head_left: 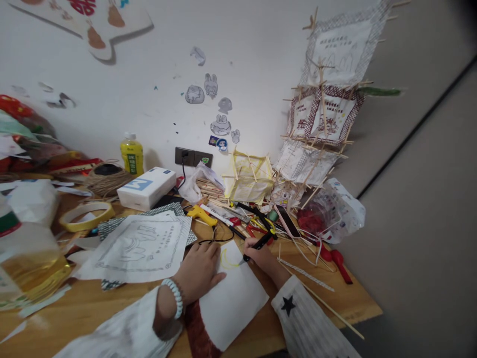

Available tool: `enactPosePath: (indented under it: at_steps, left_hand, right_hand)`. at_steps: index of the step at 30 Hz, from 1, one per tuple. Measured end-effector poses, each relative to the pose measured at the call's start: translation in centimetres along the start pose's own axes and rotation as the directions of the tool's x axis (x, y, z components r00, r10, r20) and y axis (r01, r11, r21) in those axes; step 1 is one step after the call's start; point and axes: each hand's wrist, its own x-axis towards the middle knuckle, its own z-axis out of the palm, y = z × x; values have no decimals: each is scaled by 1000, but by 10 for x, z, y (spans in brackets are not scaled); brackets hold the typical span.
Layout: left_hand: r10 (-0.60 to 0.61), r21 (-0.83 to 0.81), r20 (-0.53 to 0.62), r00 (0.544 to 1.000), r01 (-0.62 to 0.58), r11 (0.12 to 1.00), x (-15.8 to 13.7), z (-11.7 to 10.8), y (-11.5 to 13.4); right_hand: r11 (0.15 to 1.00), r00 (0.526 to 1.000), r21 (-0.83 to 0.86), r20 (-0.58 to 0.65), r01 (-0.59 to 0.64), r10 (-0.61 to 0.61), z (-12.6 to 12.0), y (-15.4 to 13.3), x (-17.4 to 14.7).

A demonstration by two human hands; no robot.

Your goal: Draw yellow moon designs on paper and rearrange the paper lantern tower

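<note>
A yellow crescent (pixel 228 264) tops mostly blank white paper (pixel 233 308) as the right hand (pixel 258 252), its grip closed, holds a black marker (pixel 264 240); the left hand (pixel 199 269) rests open, empty.

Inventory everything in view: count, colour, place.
Paper: one, white with yellow drawing, front centre
Pen: one, black, in right hand
Drawn sheet: one, white, left of paper
Glue gun: one, yellow, behind left hand
Tape roll: one, yellow, left
Box: one, white, left
Drink bottle: one, yellow-green, by wall
Large bottle: one, clear, left edge
Phone: one, pink-edged, right
Stick frame: one, yellow, by wall
Paper tower: one, white and brown, right
Stickers: several, mostly grey, on wall
Small clutter: uncounted, mixed, behind right hand
Table: one, brown, beneath
Left hand: one, pale-blue bracelet, on paper's edge
Right hand: one, white sleeve, gripping pen
</note>
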Motion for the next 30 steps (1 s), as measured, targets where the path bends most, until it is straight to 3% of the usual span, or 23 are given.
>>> enactPosePath:
  at_steps: [6,12,16,23,27,30]
  left_hand:
    - [3,10,2,1000,-3,1000,1,0,0]
    - [-10,-6,-2,1000,10,1000,0,4,-1]
    - [-99,-66,-14,995,98,993,2,4,-1]
    - [-247,-276,45,968,249,928,10,6,-9]
    - [-251,-395,93,963,267,879,12,8,-13]
    - [-186,-484,60,981,192,854,14,9,-17]
  right_hand:
    - [1000,1000,4,7,-8,8,1,4,1]
    - [999,992,-5,-114,48,-48,-3,-1,3]
    - [988,960,23,-242,152,-142,-6,-3,6]
    - [950,918,86,-299,299,-262,-2,2,9]
    - [951,944,130,-214,281,-250,1,-1,5]
    - [945,947,121,-150,303,-284,2,-5,-1]
